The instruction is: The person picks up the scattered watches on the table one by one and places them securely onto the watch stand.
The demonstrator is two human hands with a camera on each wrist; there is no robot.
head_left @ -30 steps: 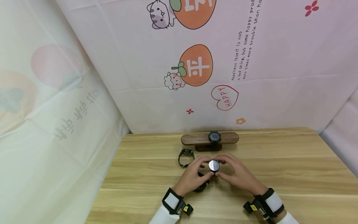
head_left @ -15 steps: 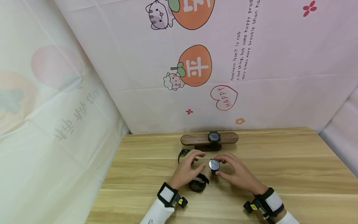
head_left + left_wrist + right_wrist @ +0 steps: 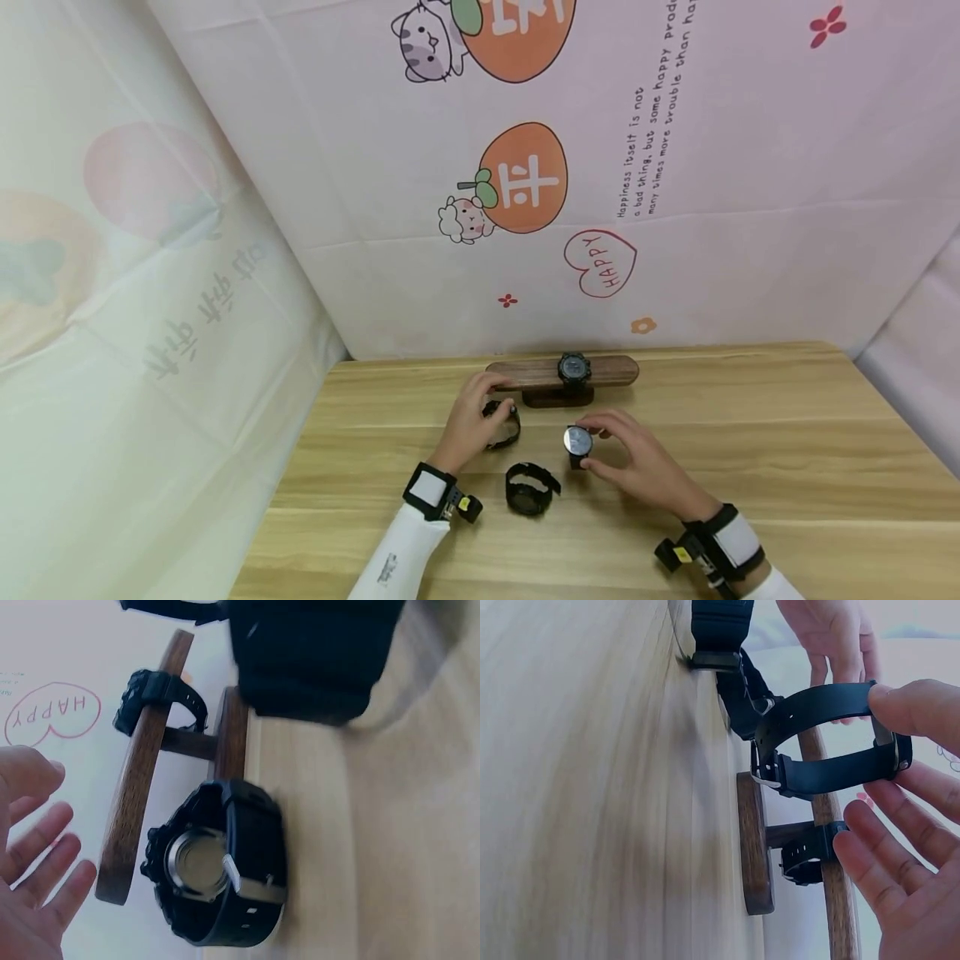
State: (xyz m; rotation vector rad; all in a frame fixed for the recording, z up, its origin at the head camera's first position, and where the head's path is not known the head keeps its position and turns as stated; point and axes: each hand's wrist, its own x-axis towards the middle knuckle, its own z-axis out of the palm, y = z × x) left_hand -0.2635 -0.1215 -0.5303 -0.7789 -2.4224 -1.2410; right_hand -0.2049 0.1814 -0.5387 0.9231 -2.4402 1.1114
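Observation:
My right hand [image 3: 641, 462] pinches a round-faced wristwatch [image 3: 577, 442] by its case. In the right wrist view, its black strap [image 3: 817, 703] forms a buckled loop, with the thumb on one side and fingers on the other. My left hand [image 3: 465, 427], fingers spread, is by the left end of a wooden watch stand [image 3: 617, 371]. Beneath its thumb, a black watch [image 3: 516, 432] stands on the table, partly hidden. The left wrist view shows this watch [image 3: 259, 855] apart from the fingers. Around the stand's bar sits another black watch [image 3: 574, 368].
Another black watch [image 3: 527, 500] lies on the wooden table [image 3: 750, 450] between my forearms. A printed white cloth [image 3: 420, 292] hangs just behind the stand and table's back edge. More cloth [image 3: 187, 417] drapes along the left side.
My left hand has let go of the round-faced watch and moved left and back to the stand's left end. The right hand still holds the watch, almost in place.

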